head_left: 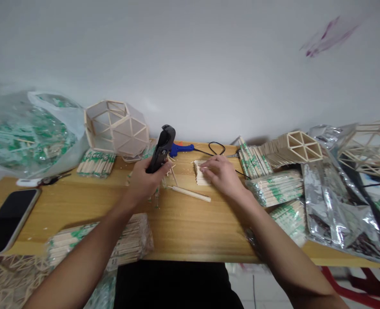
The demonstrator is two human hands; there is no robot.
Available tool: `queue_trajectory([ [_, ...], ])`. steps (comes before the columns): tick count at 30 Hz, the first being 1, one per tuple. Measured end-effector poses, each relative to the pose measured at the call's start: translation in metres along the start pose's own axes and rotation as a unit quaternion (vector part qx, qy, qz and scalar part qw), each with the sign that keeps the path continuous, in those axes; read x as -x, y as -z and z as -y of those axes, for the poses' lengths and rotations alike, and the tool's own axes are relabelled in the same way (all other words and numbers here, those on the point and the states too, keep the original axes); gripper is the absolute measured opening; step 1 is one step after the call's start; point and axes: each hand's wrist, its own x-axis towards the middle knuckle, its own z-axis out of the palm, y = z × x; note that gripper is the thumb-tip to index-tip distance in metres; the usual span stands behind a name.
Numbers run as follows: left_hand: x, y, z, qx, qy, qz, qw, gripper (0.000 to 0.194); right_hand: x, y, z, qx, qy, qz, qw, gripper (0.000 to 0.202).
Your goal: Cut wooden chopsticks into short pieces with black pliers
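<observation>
Raised over the bench, my left hand (148,178) is wrapped round a black hand cutter (161,150), its head pointing up and away. My right hand (222,174) is closed, with bent fingertips on a neat row of short wooden sticks (203,175). The fingers partly cover that row, so the exact grip is hidden. Between the hands lie longer wooden sticks (191,194), side by side on the wooden table (190,236). Loose stick pieces (172,171) lie by the cutter. Behind it rests a blue glue gun (182,149) with a black cord.
Wrapped stick bundles (275,187) crowd the right side, beside a hexagonal stick tube (302,146) and silver packaging (341,210). On the left are a stick-framed polyhedron (119,128), a bag of green wrappers (29,133), a phone (10,219) and another stick pack (135,240).
</observation>
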Motion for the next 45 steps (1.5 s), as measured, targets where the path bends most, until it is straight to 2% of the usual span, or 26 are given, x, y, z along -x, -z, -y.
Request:
queue_trajectory([
  [3,0.0,-0.001,0.001,0.017,0.005,-0.002,1.0,0.025,0.0,0.001,0.003,-0.005,0.006,-0.026,1.0,0.011],
  [6,-0.001,-0.001,0.002,0.046,0.017,-0.014,0.999,0.024,0.004,0.001,0.018,-0.054,0.032,-0.046,0.997,0.01],
  [7,-0.001,-0.002,0.002,0.059,0.026,-0.018,0.998,0.024,0.005,0.0,0.025,-0.089,0.039,-0.04,0.994,0.011],
  [11,-0.002,-0.002,-0.001,0.106,0.07,-0.02,0.992,0.023,0.014,-0.009,0.051,-0.2,0.033,0.059,0.977,0.016],
  [14,-0.001,-0.003,-0.004,0.116,0.076,-0.014,0.99,0.022,0.018,-0.019,0.06,-0.25,-0.002,0.095,0.964,0.018],
  [21,0.003,-0.006,-0.002,0.1,0.074,0.014,0.992,0.026,0.02,-0.026,0.062,-0.297,-0.046,0.126,0.945,0.023],
  [28,-0.004,0.001,0.0,0.153,0.062,-0.04,0.985,0.023,0.02,-0.021,0.061,-0.295,-0.054,0.154,0.941,0.027],
  [30,-0.005,0.002,0.001,0.157,0.061,-0.047,0.985,0.022,0.019,-0.022,0.059,-0.342,-0.087,0.146,0.924,0.03],
  [35,-0.005,0.001,0.002,0.155,0.053,-0.062,0.985,0.02,0.011,-0.022,0.053,-0.482,-0.188,0.096,0.85,0.038],
  [38,-0.005,0.0,0.001,0.156,0.056,-0.058,0.984,0.02,0.008,-0.017,0.052,-0.514,-0.207,0.072,0.829,0.035],
  [45,-0.007,0.0,-0.001,0.181,0.083,-0.061,0.978,0.022,0.009,-0.01,0.056,-0.572,-0.227,0.067,0.786,0.031],
])
